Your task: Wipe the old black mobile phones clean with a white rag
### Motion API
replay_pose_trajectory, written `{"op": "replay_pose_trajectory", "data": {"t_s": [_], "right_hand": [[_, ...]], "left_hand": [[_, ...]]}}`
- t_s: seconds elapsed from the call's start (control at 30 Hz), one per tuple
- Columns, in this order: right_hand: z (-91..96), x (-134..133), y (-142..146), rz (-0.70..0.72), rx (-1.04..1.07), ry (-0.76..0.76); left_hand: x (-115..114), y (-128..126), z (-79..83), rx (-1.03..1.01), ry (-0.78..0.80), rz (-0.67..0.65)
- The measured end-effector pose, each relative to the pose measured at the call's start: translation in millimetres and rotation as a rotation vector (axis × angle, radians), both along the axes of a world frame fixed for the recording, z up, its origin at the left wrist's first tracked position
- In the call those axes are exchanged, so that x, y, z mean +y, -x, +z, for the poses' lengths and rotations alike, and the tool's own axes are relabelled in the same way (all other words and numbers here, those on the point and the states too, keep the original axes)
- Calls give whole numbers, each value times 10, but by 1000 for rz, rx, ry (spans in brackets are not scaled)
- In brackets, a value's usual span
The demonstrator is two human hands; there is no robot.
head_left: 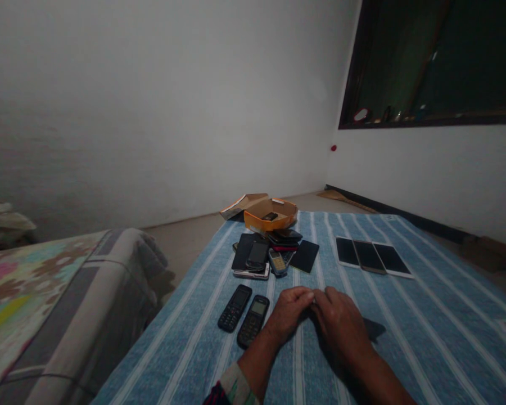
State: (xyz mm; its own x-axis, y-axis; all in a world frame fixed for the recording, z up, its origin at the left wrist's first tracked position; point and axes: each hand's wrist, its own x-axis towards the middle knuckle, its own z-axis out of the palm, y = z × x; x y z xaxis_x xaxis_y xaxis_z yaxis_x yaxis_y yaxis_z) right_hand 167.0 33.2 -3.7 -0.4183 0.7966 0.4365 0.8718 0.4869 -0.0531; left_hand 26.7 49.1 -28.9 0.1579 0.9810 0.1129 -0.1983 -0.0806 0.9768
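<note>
My left hand (290, 310) and my right hand (338, 318) meet over the striped blue cloth, their fingers closed and fingertips touching. Whatever may be between them is too small or hidden to make out. Just left of my left hand lie two black keypad phones (253, 322), side by side and slightly tilted. Beyond my hands is a pile of phones, with a dark touchscreen phone (257, 254) on top and a keypad phone with a yellowish front (278, 261) beside it. A flat black rectangular piece (305, 256) lies at the pile's right.
Behind the pile stands an open orange cardboard box (257, 223) with a small dark phone (270, 216) inside. Three smartphones (370, 257) lie in a row at right. A dark patch (374, 329), perhaps a shadow, shows beside my right hand. A covered bed or sofa (122, 270) is at left.
</note>
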Motion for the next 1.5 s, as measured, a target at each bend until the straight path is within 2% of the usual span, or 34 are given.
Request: {"op": "replay_pose_trajectory", "data": {"t_s": [0.13,0.33,0.57,0.7,0.9,1.03,1.23,1.5], "right_hand": [[14,5,13,22,42,20],[92,40,-13,58,52,149],[126,76,-139,65,3,221],[146,89,-245,70,-24,275],[157,97,-465,65,-14,371],[151,102,-637,59,4,437],[237,68,-823,12,-40,496],[222,25,-684,-31,-104,467]], "left_hand": [[-13,-2,35,-13,-9,33],[-29,-4,69,-25,23,76],[-20,5,35,29,-3,35],[-39,-4,59,48,1,64],[-25,-25,-7,-36,44,8],[-28,-24,-8,-49,66,19],[-35,-20,16,-21,50,30],[-11,-32,-24,-40,58,12]]}}
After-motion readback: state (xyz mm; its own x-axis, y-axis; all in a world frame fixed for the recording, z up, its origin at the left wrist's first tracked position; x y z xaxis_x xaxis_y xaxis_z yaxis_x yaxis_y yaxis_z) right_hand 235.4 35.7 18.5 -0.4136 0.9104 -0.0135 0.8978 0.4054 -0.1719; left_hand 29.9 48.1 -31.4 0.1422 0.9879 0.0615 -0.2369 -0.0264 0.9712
